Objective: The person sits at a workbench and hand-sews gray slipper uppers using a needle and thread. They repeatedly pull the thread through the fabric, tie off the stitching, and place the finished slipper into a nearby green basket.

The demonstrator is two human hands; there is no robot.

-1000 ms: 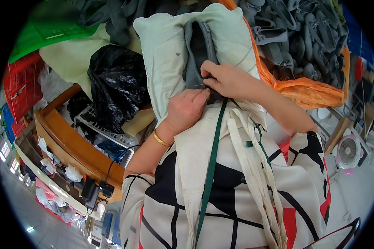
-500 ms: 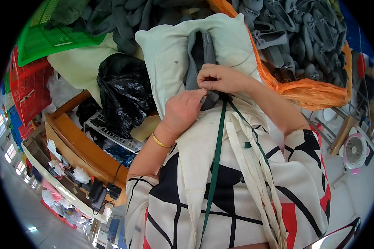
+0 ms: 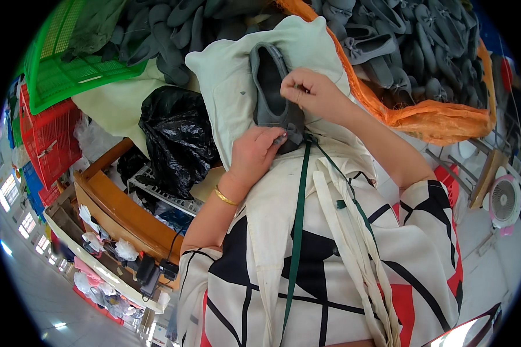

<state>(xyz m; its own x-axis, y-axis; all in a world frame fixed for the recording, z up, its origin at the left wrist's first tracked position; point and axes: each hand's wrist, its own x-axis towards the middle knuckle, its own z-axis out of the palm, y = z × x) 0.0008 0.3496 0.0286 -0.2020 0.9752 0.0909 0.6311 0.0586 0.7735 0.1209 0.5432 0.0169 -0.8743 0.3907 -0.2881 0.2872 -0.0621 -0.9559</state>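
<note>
A grey slip-on shoe [image 3: 292, 118] lies on a pale cushion [image 3: 228, 78] in front of me, its toe toward my body and its opening facing up. At its toe sits a small grey bow [image 3: 294, 137]. My left hand [image 3: 253, 153], with a gold bangle on the wrist, pinches the bow's left side. Right of the shoe's opening, my right hand [image 3: 314, 95] is raised off the shoe with thumb and fingers pressed together. Whatever it may grip is too small to make out.
Many grey shoes [image 3: 402, 52] fill an orange sack [image 3: 446, 121] at the far right. To the left are a black plastic bag [image 3: 179, 136], a green basket [image 3: 81, 72], a red basket [image 3: 51, 136] and a wooden drawer unit [image 3: 118, 211]. A fan [image 3: 503, 199] stands at right.
My right hand has moved up and away from the toe, and more of the shoe shows. My left hand stays by the bow. The view has shifted slightly.
</note>
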